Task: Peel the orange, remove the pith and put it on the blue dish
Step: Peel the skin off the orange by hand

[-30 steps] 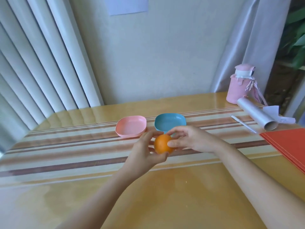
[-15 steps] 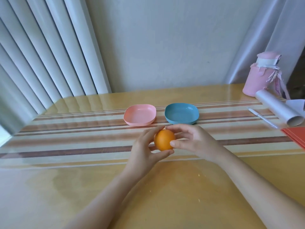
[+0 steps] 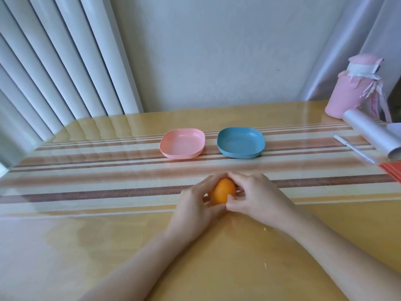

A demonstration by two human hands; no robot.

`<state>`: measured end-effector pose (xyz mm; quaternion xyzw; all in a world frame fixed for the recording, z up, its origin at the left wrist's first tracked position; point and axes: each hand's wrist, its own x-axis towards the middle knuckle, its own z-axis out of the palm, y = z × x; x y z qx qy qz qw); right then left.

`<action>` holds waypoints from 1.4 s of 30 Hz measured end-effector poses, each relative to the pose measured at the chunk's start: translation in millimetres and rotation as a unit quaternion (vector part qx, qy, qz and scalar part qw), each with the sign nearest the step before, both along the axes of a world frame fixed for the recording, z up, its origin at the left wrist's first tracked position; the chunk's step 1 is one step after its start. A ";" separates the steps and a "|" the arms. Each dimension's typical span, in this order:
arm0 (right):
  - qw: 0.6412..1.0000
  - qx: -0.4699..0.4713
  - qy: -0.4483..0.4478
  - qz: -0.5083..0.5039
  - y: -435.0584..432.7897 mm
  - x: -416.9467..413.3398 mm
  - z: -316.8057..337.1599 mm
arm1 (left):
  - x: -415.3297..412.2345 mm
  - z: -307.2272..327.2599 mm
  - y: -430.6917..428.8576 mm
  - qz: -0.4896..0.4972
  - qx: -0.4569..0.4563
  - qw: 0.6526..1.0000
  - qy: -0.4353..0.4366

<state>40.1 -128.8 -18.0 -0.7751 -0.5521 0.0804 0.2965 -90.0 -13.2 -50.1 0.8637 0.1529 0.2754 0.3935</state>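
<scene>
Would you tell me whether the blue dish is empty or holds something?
Empty: the blue dish shows a bare inside; the unpeeled orange is in the left hand and right hand.

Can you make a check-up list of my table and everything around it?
surface: glossy yellow table with striped runner
job's things: round orange, peel whole; square blue plastic dish beyond it, apart
clutter: square pink plastic dish beside the blue one; pink bottle, silver tube, white pen, red sheets at right
grips: left hand and right hand both curl round the orange
cables: nothing seen
surroundings: white vertical blinds left, pale wall behind
</scene>
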 end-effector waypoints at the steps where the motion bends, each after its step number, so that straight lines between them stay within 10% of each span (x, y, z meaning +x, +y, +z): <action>1: 1.000 -0.008 -0.015 -0.003 -0.3 -0.4 -0.3 | 0.2 0.5 -0.9 0.000 0.001 1.000 0.000; 33: 0.998 -0.018 -0.051 0.010 1.2 -3.1 -7.5 | -4.8 -8.2 4.0 -0.004 0.068 0.998 0.009; 42: 0.965 0.005 0.251 0.071 -7.7 21.2 -6.5 | -6.9 -4.9 9.6 0.005 0.010 0.999 0.047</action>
